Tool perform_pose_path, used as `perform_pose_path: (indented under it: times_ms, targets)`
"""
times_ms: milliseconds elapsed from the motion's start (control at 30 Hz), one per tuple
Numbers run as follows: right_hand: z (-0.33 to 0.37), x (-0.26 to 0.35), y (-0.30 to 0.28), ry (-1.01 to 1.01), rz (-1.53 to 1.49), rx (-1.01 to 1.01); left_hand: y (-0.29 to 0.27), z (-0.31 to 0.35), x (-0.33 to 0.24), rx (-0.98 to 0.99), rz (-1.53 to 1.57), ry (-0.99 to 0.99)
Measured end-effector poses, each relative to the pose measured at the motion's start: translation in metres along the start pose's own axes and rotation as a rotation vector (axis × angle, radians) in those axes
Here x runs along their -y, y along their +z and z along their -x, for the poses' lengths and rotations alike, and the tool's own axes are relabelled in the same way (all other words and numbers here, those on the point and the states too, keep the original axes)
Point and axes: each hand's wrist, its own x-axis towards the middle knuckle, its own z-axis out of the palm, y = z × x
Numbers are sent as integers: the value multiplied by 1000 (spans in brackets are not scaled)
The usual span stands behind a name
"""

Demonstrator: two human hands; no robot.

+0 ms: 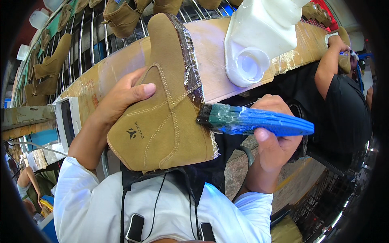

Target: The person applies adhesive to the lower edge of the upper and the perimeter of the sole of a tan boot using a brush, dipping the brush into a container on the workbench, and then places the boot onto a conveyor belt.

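My left hand (117, 101) grips a tan suede boot upper (162, 113) by its side, thumb across the stitched quarter, holding it upright in front of my chest. Its bottom edge, shiny and dark with glue, faces right. My right hand (275, 150) is closed on a blue-handled brush (259, 121), whose dark bristles touch the boot's glued edge at mid height. A white plastic glue jug (259, 36) with an open round mouth stands on the wooden bench (214, 60) just above the brush.
Several more tan boot uppers (48, 69) hang on a metal rack behind the bench. A person in a black shirt (344, 101) works at the right with an arm raised to the bench. A wire basket (324, 198) sits at lower right.
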Motion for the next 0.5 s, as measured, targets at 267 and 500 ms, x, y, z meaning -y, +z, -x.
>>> perform_pose_path:
  times_ms: [267, 500]
  targets:
    - [12, 22, -10, -45, 57, 34, -3, 2, -3, -27, 77, 10]
    - [11, 26, -16, -307, 271, 29, 6, 2, -2, -94, 284, -18]
